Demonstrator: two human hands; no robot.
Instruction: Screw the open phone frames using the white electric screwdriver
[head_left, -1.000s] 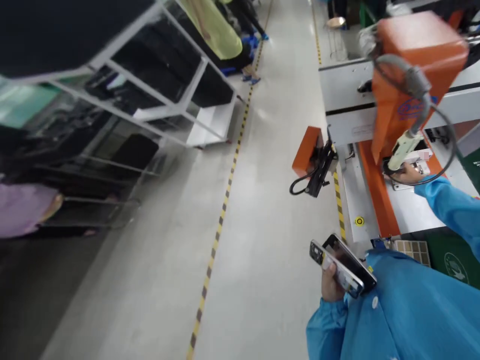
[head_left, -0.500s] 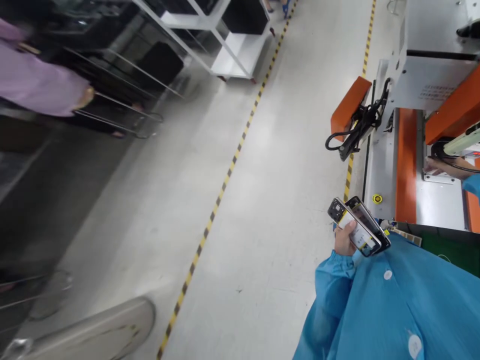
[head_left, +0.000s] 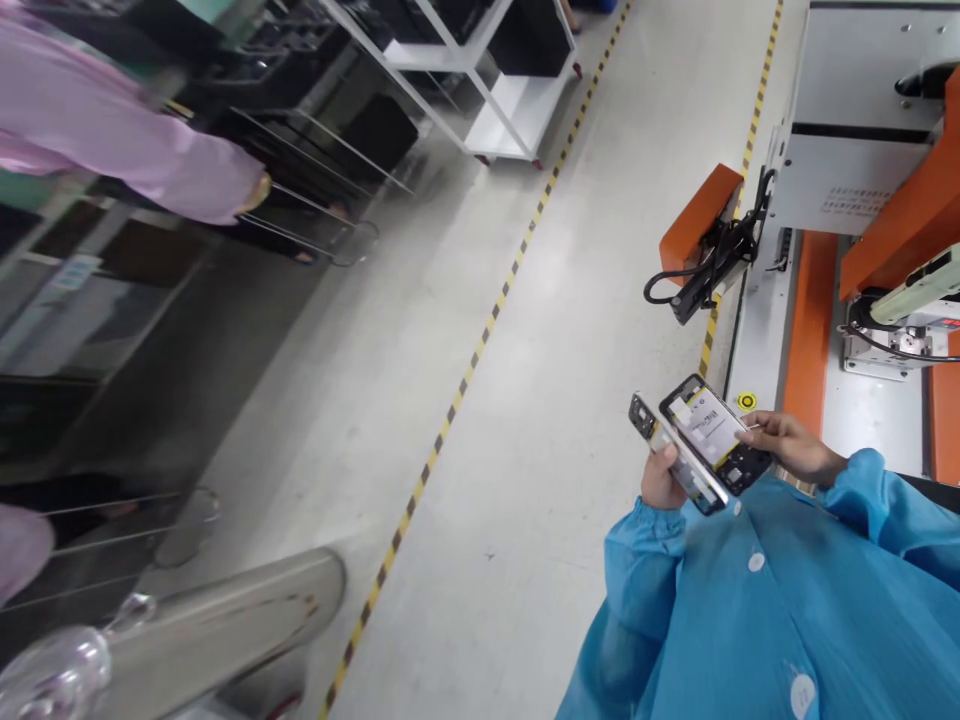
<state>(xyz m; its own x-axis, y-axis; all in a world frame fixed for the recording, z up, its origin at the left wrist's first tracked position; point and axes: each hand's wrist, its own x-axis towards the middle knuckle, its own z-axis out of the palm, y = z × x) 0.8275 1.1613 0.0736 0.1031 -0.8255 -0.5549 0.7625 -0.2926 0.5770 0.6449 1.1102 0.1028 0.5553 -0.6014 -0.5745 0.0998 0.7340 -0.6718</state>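
My left hand is closed around a phone frame held edge-up near my chest. A second opened phone body with a white label and a yellow strip lies against it. My right hand pinches the right edge of that second phone. Both arms wear blue sleeves. The orange and grey machine stands just beyond my hands at the right.
A yellow-black floor stripe runs diagonally across the grey floor. White shelf racks with dark trays stand at the top left. A person in a pink sleeve reaches in at the left. A metal post lies at the lower left.
My right hand left the machine's work area and came back to grip the second phone. The view swung from the machine toward the floor and my chest.
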